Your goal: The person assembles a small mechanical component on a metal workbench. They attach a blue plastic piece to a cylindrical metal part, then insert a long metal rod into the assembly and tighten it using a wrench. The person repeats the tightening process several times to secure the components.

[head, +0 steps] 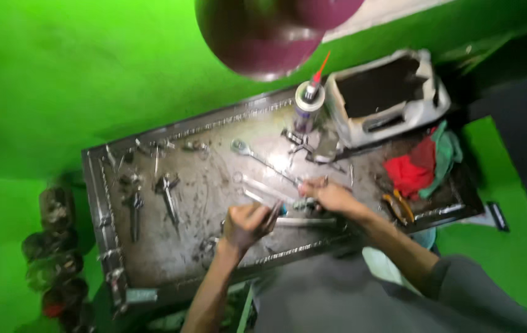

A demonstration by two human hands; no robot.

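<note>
My left hand [246, 224] is closed around a slim dark tool [273, 213] over the near part of a grimy metal tray [152, 259]. My right hand [331, 196] grips a small metal part [303, 203] just to the right of it; the tool's tip points at that part. A long metal rod [303, 221] lies on the tray under both hands. The picture is blurred, so the small part's shape is unclear.
On the tray lie a ratchet wrench [257, 157], dark spray-gun-like parts [168, 194], a spray can with a red nozzle [308, 102], a white open container [387, 92], red and green rags [424, 163] and orange-handled pliers [398, 206]. Jars [57, 246] stand at the left.
</note>
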